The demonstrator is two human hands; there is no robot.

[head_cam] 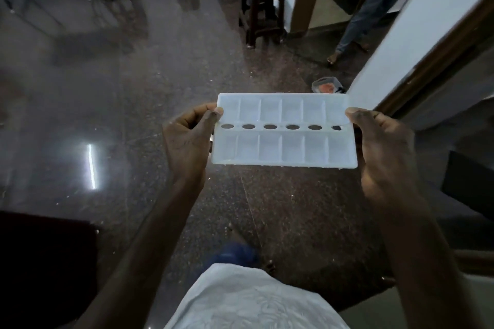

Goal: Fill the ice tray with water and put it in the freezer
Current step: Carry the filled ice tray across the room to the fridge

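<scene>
Left hand [187,139] and right hand [379,147] each grip one short end of a white, translucent ice tray [284,148], thumbs pressed on the top rim and fingers curled around the edge where they can be seen. The tray is held roughly level in front of the person's body, in the air above a dark, glossy floor [133,115], not resting on any surface. It has two rows of six compartments with a line of oval holes down the middle. Small droplets hang from its near edge, so it is wet, but whether the compartments hold water cannot be told. No freezer is in view. If the tray is filled, a tilt or a jolt in mid-step would likely slop water over the low dividers and rim onto the floor, making it slippery. Wet plastic could also slide under the thumbs. A small lidded container [326,85] lies on the floor ahead, near a white wall [427,35]. A brown stool [263,5] and another person's legs [374,8] are further on. Any of these could be bumped or tripped over.
</scene>
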